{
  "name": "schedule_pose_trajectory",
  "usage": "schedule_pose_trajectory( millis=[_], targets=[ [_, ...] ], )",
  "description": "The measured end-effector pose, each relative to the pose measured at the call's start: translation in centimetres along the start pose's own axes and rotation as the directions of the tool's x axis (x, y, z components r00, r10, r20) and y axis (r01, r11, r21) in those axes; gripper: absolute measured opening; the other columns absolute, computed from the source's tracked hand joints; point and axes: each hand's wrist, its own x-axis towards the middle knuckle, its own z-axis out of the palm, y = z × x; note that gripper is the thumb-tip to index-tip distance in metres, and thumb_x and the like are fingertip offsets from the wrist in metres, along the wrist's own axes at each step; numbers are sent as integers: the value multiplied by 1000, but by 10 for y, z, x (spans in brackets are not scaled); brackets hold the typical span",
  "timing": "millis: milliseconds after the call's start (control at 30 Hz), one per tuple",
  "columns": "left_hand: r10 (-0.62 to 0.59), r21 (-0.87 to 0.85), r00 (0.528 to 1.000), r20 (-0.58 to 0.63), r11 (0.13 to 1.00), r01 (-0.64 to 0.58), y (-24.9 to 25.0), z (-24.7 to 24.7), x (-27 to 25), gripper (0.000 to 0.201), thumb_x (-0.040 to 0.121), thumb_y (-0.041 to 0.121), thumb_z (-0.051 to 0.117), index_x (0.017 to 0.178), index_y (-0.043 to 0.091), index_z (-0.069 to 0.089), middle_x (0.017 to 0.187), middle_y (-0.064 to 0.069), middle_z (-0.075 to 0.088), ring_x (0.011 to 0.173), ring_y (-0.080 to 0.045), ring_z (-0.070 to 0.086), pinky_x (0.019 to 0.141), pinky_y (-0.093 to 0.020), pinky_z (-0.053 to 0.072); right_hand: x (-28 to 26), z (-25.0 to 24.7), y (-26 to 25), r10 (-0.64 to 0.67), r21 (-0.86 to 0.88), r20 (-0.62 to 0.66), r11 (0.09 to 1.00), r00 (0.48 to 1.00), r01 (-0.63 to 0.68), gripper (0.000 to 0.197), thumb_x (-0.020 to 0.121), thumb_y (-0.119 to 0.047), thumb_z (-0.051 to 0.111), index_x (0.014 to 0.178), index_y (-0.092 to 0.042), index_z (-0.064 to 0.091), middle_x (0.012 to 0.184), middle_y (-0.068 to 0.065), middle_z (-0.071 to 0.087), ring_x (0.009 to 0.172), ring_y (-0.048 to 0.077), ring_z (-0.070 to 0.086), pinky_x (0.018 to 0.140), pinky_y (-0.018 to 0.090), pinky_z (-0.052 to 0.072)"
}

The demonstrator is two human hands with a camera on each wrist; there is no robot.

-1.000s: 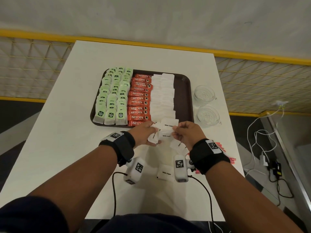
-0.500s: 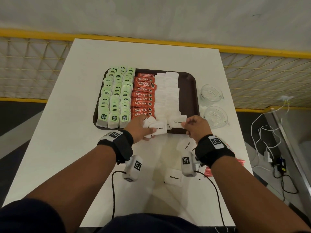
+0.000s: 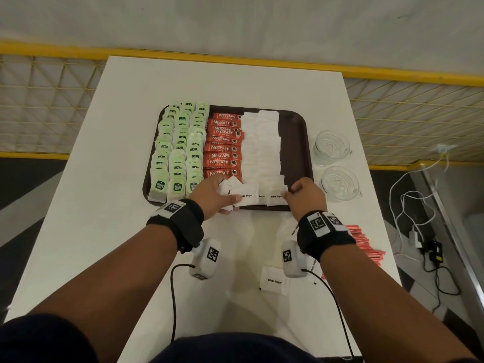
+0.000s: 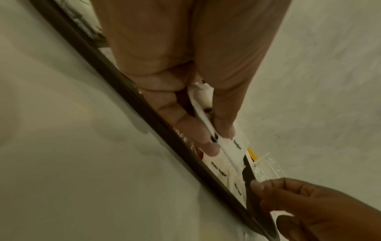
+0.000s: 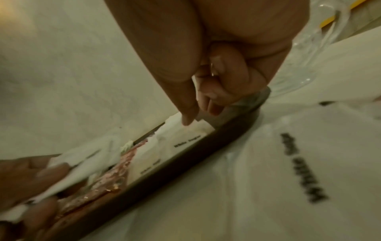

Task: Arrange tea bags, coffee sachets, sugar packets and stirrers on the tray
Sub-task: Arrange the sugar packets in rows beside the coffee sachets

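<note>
Seen from above in the head view: a dark brown tray at centre frame on a white table, already mostly filled. Going left to right on the tray: three columns of green tea bags running from near edge to far edge, labels facing the viewer; then one column of red coffee sachets, each lying with its long axis across the frame, stacked toward the far edge; then white sugar packets in about two columns, overlapping like shingles, long axis across the frame, printed text reading left to right. Bare dark strip left along the tray's right side. Near the tray's lower edge, left hand curled around a small fan of spare sugar packets, thumb and fingers pinching them, as the left wrist view confirms. Just right of that, right hand with thumb and forefinger closed on the corner of one sugar packet being laid flat at the near end of the sugar rows. Lower in the frame, still on the table: a loose sugar packet and at least one more partly hidden under the right wrist. At lower right, red stirrers in a heap, slanting down to the right, none yet on the tray. Judged roughly three quarters done: tea and coffee placed, sugar nearly finished, stirrers left. Two glass cups stand right of the tray.
</note>
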Motion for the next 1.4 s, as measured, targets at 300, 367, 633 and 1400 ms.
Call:
schedule_pose_trajectory(
  millis=[300,367,633,1400],
  targets=[
    [14,-19,1000,20,1000,-14,6,8,5,40,82,13,78,115,15,56,103,-3,68,82,-19,72,66,-34,62,-16,8,-25,-169,267,277,959,946,94,19,87,-22,71,98,-9,64,84,7,69,60,10,62,49,12,42],
    [22,-14,1000,-1,1000,-22,5,5,6,41,84,15,76,119,13,55,107,-4,68,86,-20,72,68,-37,62,-15,9,-22,-133,295,250,954,959,55,17,87,-20,71,97,-8,64,84,7,67,58,11,61,49,13,44],
    [-55,-48,998,-23,997,54,2,-8,6,39,93,7,52,132,12,47,126,-10,59,107,-31,64,82,-45,60,-6,16,-15,-88,60,183,995,979,78,14,86,-26,70,93,-17,62,89,0,65,84,15,60,77,27,46],
    [159,587,987,-39,803,-106,35,54,21,27,89,30,67,108,10,62,100,-8,63,89,-23,57,71,-27,36,-2,16,-10,-203,-211,136,950,970,229,25,89,-15,66,114,-11,66,116,10,59,104,26,59,88,32,47]
  ],
)
